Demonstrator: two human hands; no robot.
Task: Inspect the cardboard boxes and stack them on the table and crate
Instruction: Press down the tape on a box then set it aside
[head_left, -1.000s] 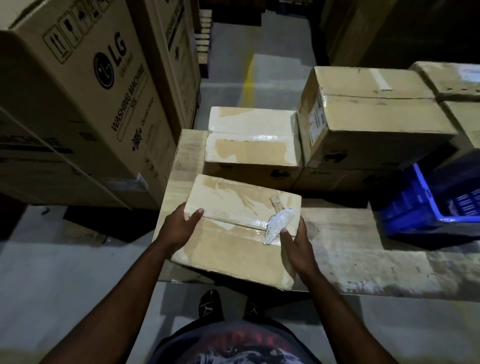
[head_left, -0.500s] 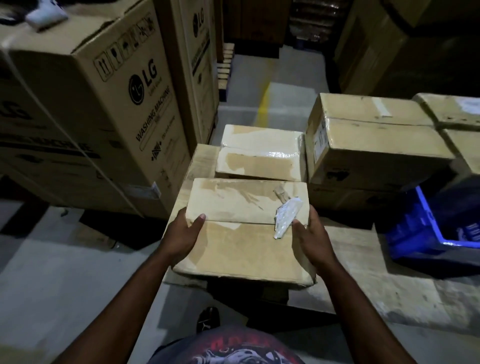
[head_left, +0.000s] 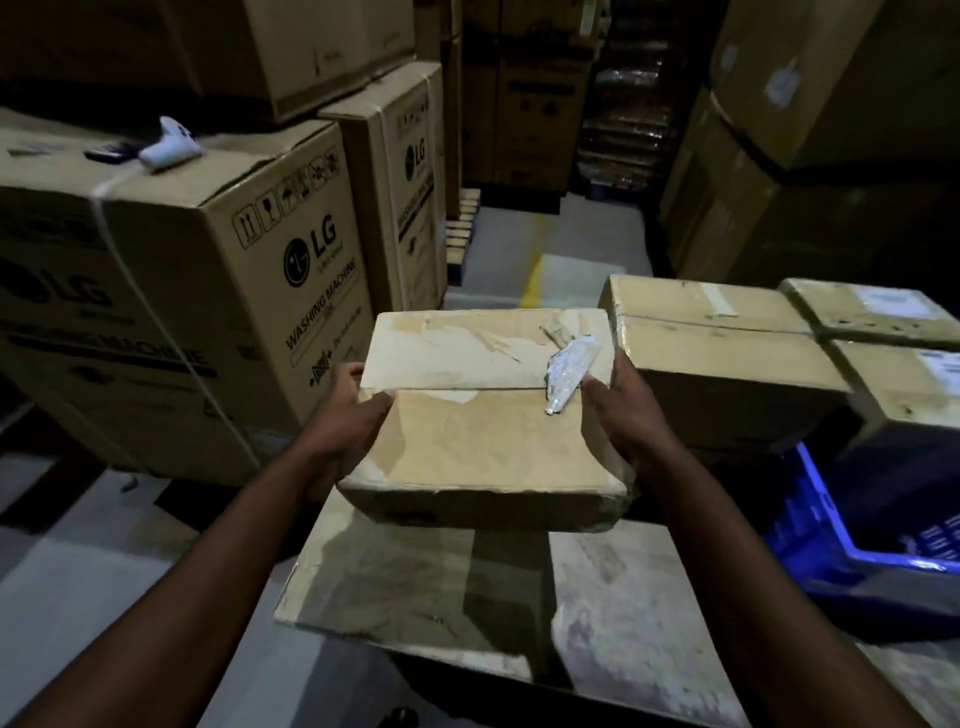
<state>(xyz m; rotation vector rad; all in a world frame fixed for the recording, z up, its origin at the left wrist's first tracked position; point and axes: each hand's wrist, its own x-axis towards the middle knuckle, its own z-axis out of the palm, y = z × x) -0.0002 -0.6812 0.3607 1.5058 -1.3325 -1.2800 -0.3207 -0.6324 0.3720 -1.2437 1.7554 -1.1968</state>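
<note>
Box (head_left: 488, 415), centre frame: left hand (head_left: 340, 423), right hand (head_left: 626, 415), fingers (head_left: 349, 372) clamped on opposite sides to hold it level above counter (head_left: 623, 597).

tan cbd box (head_left: 483, 447), blue crate (head_left: 810, 519), gry-wht table (head_left: 623, 597)

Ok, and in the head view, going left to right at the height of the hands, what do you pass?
LG washing machine carton → left hand → held cardboard box, gripped by both hands → right hand → taped box → labelled box at the right edge.
</note>
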